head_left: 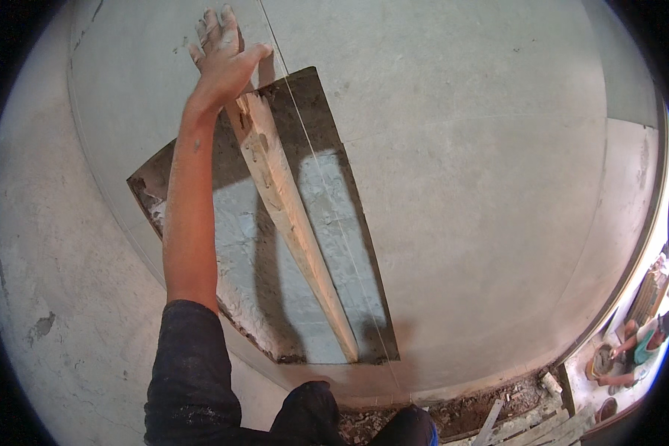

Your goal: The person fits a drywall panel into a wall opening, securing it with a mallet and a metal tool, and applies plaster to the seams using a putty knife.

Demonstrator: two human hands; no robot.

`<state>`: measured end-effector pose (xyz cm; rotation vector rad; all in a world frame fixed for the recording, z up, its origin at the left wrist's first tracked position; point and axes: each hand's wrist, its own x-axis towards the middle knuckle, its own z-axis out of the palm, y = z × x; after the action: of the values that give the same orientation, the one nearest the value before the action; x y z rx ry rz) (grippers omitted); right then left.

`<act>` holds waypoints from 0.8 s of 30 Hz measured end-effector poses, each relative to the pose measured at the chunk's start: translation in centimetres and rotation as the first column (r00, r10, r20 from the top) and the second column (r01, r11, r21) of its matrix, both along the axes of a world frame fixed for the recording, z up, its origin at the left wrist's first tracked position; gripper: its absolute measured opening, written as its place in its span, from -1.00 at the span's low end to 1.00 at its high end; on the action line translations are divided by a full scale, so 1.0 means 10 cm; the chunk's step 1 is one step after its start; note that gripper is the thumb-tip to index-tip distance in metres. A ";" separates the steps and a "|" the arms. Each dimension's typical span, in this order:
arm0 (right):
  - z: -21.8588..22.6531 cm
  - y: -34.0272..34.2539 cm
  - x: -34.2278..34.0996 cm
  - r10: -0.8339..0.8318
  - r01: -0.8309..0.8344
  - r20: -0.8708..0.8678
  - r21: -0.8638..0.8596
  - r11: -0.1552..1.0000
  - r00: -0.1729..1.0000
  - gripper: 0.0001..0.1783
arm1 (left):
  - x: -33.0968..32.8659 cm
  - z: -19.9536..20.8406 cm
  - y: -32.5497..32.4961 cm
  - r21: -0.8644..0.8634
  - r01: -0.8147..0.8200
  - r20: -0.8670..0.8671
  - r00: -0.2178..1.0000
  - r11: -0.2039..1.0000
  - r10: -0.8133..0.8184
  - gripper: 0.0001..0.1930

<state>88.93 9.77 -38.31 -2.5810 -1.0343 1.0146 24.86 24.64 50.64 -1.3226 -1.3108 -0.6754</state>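
My left hand [224,59] is raised to the top of the view with its fingers stretched out and its thumb to the side. It lies against the grey panel surface [461,186] and holds nothing that I can see. Just below its wrist is the upper end of a rough wooden batten [279,197]. The batten runs slanting down across a recessed, four-sided opening [327,111] with dark edges and pale patches inside. A thin taut string [312,145] passes over the opening. My right hand is out of view.
Plain wall [37,245] stretches along the left. Low down lie rubble [453,412] and wooden boards [550,431] beside my knees. At the far right, lower down, another person [650,342] works over a bucket [600,363].
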 end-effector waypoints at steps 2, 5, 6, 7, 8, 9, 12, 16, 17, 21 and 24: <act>-0.02 0.00 0.01 -0.005 0.005 0.002 -0.008 1.000 1.000 -0.33 | 0.00 0.00 0.02 0.008 -0.009 -0.022 1.000 1.000 0.009 0.09; -0.06 0.00 -0.04 -0.015 0.015 -0.007 -0.019 1.000 1.000 -0.32 | 0.25 -0.14 0.12 0.135 -0.124 -0.109 0.984 0.983 0.140 0.05; -0.07 0.01 -0.04 -0.016 0.015 -0.010 -0.023 1.000 1.000 -0.31 | 0.27 -0.14 0.08 0.081 -0.108 -0.070 0.991 0.991 0.113 0.09; -0.08 0.02 -0.05 -0.016 0.016 -0.008 -0.025 1.000 1.000 -0.31 | 0.29 -0.13 0.04 0.027 -0.088 -0.030 0.996 0.996 0.088 0.13; -0.10 0.02 -0.05 -0.015 0.014 -0.011 -0.026 1.000 1.000 -0.30 | 0.31 -0.11 0.01 -0.025 -0.064 0.012 0.998 0.998 0.065 0.17; -0.10 0.02 -0.04 -0.013 0.013 -0.011 -0.028 1.000 1.000 -0.30 | 0.31 -0.12 0.00 -0.024 -0.069 0.013 0.997 0.997 0.070 0.16; -0.12 0.03 -0.04 -0.011 0.011 -0.009 -0.033 0.999 1.000 -0.28 | 0.30 -0.12 -0.02 -0.026 -0.070 0.014 0.997 0.997 0.070 0.15; -0.13 0.03 -0.04 -0.012 0.012 -0.002 -0.030 0.999 1.000 -0.26 | 0.30 -0.12 -0.04 -0.047 -0.032 0.021 0.999 0.998 0.033 0.15; -0.13 0.02 -0.04 -0.014 0.014 -0.002 -0.032 0.999 1.000 -0.26 | 0.30 -0.12 -0.04 -0.053 -0.022 0.025 0.999 0.998 0.023 0.15; -0.15 0.01 -0.02 -0.015 0.015 -0.003 -0.027 1.000 1.000 -0.24 | 0.32 -0.15 -0.03 -0.037 -0.033 0.009 0.999 0.999 0.034 0.17; -0.13 0.01 -0.03 -0.012 0.012 -0.001 -0.010 1.000 1.000 -0.22 | 0.29 -0.14 -0.01 -0.030 -0.033 0.006 0.999 0.999 0.034 0.19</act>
<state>88.67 9.84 -39.64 -2.5907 -1.0150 1.0209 27.74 24.53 49.23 -1.3211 -1.3500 -0.6391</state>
